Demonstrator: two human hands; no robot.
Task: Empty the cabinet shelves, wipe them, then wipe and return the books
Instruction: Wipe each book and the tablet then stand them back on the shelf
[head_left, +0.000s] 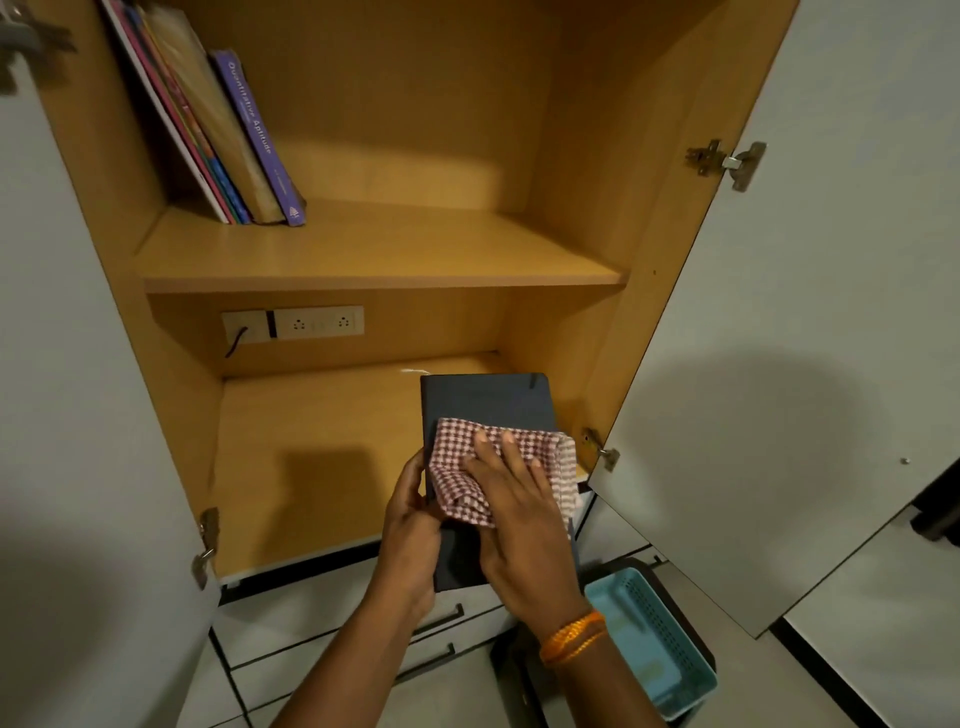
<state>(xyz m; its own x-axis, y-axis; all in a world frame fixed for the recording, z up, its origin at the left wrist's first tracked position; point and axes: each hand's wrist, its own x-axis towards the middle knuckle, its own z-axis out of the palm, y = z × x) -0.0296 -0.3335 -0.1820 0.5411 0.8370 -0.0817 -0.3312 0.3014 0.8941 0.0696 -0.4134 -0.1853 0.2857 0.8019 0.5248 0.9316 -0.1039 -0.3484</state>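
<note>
Head view: cloth (498, 467) hiding book (488, 400) cover.

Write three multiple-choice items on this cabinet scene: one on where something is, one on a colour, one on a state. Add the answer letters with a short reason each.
1. Where do the standing books lean?
A. Left end of the upper shelf
B. Right end of the upper shelf
C. On the lower shelf

2. What colour is the basket near the floor?
A. Red
B. Light blue
C. Yellow

3. What is the right hand doing?
A. Hanging idle
B. Gripping a door edge
C. Pressing the checked cloth on the dark book

Answers:
1. A, the books tilt against the cabinet's left wall on the upper shelf.
2. B, its perforated plastic is light blue.
3. C, its straight fingers lie flat on the cloth while the left hand holds the book's left edge.
</note>
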